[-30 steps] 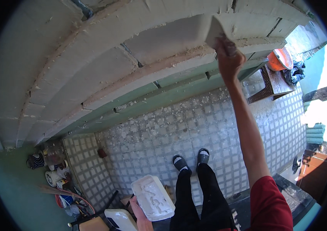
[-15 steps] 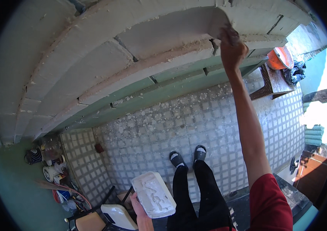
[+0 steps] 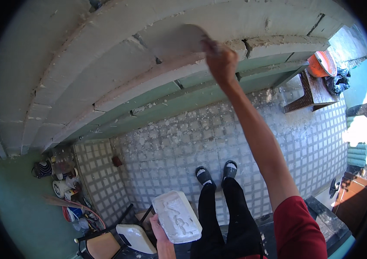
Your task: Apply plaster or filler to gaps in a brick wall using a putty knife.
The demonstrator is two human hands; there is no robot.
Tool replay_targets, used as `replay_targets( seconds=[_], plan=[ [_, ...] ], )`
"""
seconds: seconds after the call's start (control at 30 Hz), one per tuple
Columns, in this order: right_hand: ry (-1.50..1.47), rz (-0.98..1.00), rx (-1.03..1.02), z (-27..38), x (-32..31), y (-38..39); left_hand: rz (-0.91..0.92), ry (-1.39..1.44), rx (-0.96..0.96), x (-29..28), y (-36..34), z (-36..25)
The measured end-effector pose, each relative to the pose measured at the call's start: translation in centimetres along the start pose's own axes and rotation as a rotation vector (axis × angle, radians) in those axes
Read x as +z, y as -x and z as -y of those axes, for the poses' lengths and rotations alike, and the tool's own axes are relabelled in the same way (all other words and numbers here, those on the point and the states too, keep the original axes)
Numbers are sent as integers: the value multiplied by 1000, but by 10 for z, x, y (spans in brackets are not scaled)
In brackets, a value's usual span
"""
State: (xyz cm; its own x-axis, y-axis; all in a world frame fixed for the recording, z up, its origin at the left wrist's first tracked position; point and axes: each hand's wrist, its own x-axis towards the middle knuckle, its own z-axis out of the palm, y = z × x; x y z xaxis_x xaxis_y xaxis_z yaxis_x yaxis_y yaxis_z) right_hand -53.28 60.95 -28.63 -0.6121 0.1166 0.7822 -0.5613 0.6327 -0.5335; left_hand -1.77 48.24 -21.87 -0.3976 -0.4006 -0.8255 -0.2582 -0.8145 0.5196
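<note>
My right hand (image 3: 220, 60) is raised high and grips a flat putty knife (image 3: 183, 38) whose wide blade lies against the pale block wall (image 3: 105, 52), spreading grey filler. My left hand (image 3: 159, 231) is low by my body and holds a white rectangular tray (image 3: 176, 216) with white plaster smeared in it. Below, my two feet in dark sandals (image 3: 216, 172) stand on the tiled floor (image 3: 170, 142).
A dark wooden stool (image 3: 311, 93) stands at the right with an orange bucket (image 3: 325, 64) behind it. Jars, rolls and cables (image 3: 62, 181) are piled at the left. A chair with a white seat (image 3: 123, 237) stands near my left hand. Plaster crumbs litter the floor.
My right hand has swept the putty knife leftward along the wall. The tray in my left hand has risen slightly and is more in view.
</note>
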Motion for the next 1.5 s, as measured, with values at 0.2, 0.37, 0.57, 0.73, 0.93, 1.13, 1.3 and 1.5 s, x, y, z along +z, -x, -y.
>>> replay_targets(
  seconds=[0.2,0.37,0.57,0.73,0.93,1.13,1.3,1.5],
  plan=[
    [45,-242,221,-8,-57,-13,12,35,20,-13,7,-3],
    [-335,130,-74,54,-12,-8,-34,1,45,-5,14,-7],
    [-148,-14,-212,16,-3,-39,-8,3,37,-6,11,-2],
    [93,-176,-92,-60,-80,-65,-4,-17,34,-6,17,-3],
    [11,-250,61,-54,-101,-46,-29,-31,41,-5,12,3],
    [-340,95,-197,35,-14,-12,30,-35,50,17,15,-1],
    [-176,61,-42,-22,-20,-34,7,-46,102,10,14,-3],
    [423,113,94,-115,-134,-58,60,-85,39,23,25,5]
  ],
)
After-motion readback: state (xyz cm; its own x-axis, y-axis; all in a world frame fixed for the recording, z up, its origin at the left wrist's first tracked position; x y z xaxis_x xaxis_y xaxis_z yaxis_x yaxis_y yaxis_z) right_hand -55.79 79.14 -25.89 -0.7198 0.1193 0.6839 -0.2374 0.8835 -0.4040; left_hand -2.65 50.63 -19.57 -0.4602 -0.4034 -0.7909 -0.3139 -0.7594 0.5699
